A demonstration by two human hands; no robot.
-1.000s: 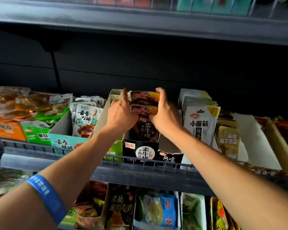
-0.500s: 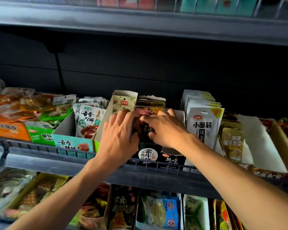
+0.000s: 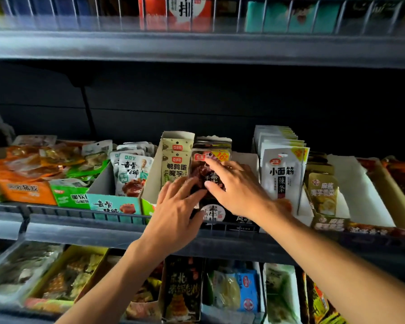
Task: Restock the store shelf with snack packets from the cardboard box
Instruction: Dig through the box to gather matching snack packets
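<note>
Both hands are spread flat against the front of the dark packets (image 3: 209,157) now, and nothing is gripped by either. The left hand (image 3: 173,211) is laid low with fingers straight, its fingertips (image 3: 192,183) touching the lower left of the front packet; the right hand (image 3: 234,185) is placed higher, its index finger reaching up to the red label near the packet's top edge. The packets are stood upright in their black tray (image 3: 220,218) on the middle shelf (image 3: 56,230), long axis vertical, faces turned outward, stacked one behind another toward the back wall. So the stack lies straight ahead of both palms, and a push would run along the row's depth, front to back. The right hand is judged the nearer to the packet's centre and top, where any lean would be corrected; the left is better set to steady the bottom edge. The step appears to be a squaring-off of the row. To the left the quail-egg packets (image 3: 174,169) are touching the dark row's side, and to the right the white packets (image 3: 282,174) are stood just beside, with a gap behind the right wrist. The cardboard box is not in view, so the next packet's source cannot be placed.
</note>
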